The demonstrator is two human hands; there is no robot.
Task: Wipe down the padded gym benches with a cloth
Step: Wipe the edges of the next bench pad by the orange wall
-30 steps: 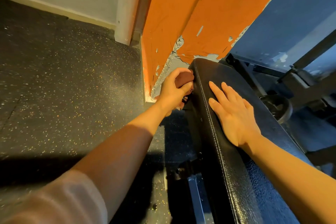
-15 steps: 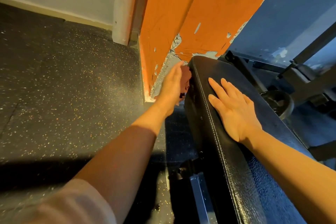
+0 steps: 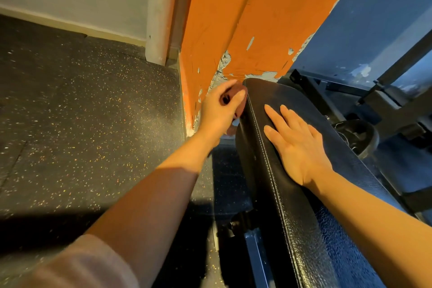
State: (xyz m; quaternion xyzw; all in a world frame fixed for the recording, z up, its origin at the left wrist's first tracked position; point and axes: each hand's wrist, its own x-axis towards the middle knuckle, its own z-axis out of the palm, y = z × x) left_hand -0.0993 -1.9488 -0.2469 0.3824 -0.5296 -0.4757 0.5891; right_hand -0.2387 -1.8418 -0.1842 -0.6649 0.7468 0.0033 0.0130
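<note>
We see two bare forearms reaching into the frame, each ending in a bare hand. Behind the left hand (image 3: 221, 110), far back up that arm near the shoulder, sits a short sleeve (image 3: 77, 264) of pale, soft-looking fabric, perhaps white or light pink; the blur there keeps us from telling. The right hand (image 3: 298, 147) and its arm show no sleeve within the frame. We see no rings, watch or bands on either wrist.
</note>
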